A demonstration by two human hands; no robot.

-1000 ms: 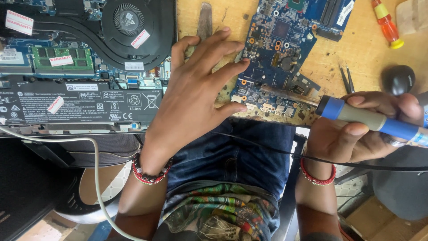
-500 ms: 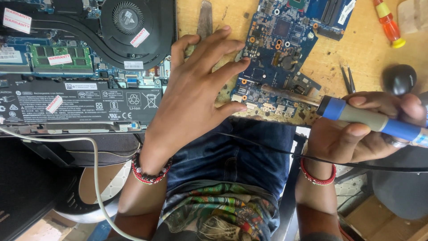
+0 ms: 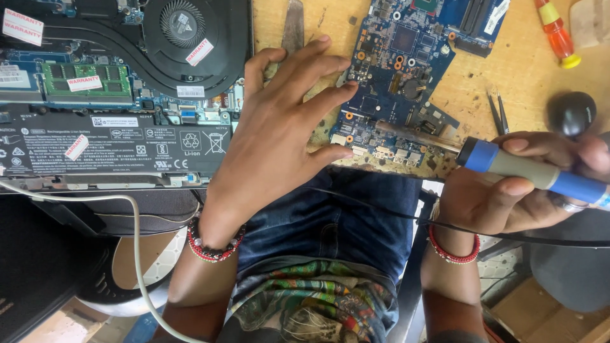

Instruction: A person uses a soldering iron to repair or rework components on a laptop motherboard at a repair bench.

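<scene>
Pressing flat, fingers spread, the left hand (image 3: pixel 279 127) steadies one blue circuit board (image 3: pixel 406 82); the right hand (image 3: pixel 508 190) grips one soldering iron (image 3: pixel 534 171), tip just beyond the left fingertips.

Setting: an electronics repair workshop, small and informal. Evidence follows. A worn wooden bench (image 3: pixel 527 76), scratched and stained, serves as the work surface. On it lies an opened laptop (image 3: pixel 121 95) with the bottom cover off, so the fan (image 3: pixel 183 25), memory stick (image 3: pixel 86 79) and flat black battery (image 3: pixel 114 143) show (several parts carry small red-and-white stickers). Beside it sits a bare blue circuit board (image 3: pixel 406 70), out of any case. Tools lie about: a soldering iron (image 3: pixel 534 171) with a blue and grey handle, tweezers (image 3: pixel 497 111), and an orange-handled screwdriver (image 3: pixel 558 35). A white cable (image 3: pixel 133 241) trails off the bench edge.
</scene>
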